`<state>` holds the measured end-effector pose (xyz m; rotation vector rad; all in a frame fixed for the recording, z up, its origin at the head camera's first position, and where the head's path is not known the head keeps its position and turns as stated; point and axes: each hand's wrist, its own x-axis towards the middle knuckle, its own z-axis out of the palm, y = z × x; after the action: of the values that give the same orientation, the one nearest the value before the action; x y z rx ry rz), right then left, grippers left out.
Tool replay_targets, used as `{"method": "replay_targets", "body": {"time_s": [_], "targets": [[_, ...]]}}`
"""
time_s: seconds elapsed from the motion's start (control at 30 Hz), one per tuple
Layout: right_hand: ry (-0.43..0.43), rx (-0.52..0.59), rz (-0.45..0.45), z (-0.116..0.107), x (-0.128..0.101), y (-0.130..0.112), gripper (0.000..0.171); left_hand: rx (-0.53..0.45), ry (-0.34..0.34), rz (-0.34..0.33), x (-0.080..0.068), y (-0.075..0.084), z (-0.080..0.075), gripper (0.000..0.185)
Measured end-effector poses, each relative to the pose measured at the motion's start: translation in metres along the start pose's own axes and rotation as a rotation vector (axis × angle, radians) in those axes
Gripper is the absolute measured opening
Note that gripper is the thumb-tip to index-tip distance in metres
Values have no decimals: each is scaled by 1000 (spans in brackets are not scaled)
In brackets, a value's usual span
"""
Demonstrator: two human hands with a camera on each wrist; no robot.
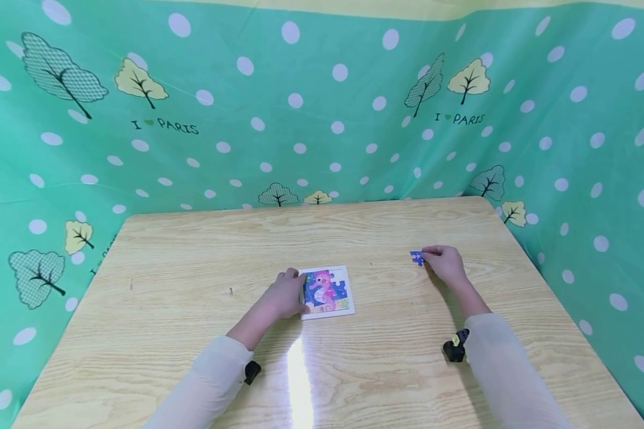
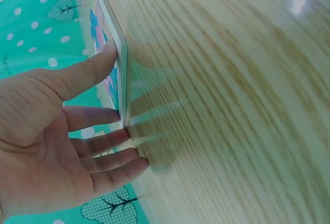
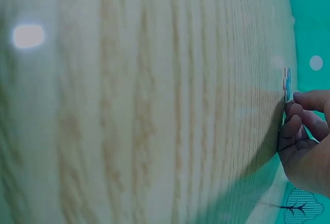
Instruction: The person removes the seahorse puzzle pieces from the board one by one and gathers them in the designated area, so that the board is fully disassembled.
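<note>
Left hand (image 1: pixel 285 295), fingers straight, partly hides the tray's (image 1: pixel 330 313) left edge, seahorse pieces (image 1: pixel 324 293) inside; right hand (image 1: pixel 445 263) pinches a part-covered puzzle piece (image 1: pixel 415 257).

The left hand (image 1: pixel 285 296) is blotting out part of the puzzle frame (image 1: pixel 327 315) under its fingers in the head view, and from its own wrist the picture beside the thumb runs too edge-on to read! Over to the right hand (image 1: pixel 445 263), whose fingertips hide one end of the puzzle piece (image 1: pixel 416 257), a mere sliver from that wrist, its print too small to tell. Behind the hands, left sleeve (image 1: pixel 206 378) and right sleeve (image 1: pixel 510 372) run off the bottom edge; a dark speck (image 1: pixel 231 291) left of the left hand defies naming.
</note>
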<state>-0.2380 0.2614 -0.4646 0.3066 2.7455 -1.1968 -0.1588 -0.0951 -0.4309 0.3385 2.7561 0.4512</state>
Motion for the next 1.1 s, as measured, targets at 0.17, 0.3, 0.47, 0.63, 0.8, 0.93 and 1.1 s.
{"method": "replay_targets", "body": {"time_s": [0.17, 0.3, 0.47, 0.63, 0.8, 0.93, 1.1], "targets": [[0, 6, 12, -1, -1, -1, 33, 8, 2, -2, 1, -1, 1, 77], [3, 23, 9, -1, -3, -4, 33, 5, 1, -6, 2, -1, 1, 77], [-3, 62, 5, -4, -6, -8, 33, 3, -2, -4, 1, 0, 0, 76], [-16, 79, 9, -4, -8, -11, 33, 3, -2, 0, 1, 0, 1, 77], [-18, 80, 2, 0, -9, -15, 33, 14, -1, -1, 0, 0, 0, 77], [-31, 87, -29, 3, -11, -19, 34, 16, 0, 0, 0, 0, 0, 77], [-64, 83, -78, 7, -16, -25, 36, 9, -9, -4, 0, 0, -1, 78]]}}
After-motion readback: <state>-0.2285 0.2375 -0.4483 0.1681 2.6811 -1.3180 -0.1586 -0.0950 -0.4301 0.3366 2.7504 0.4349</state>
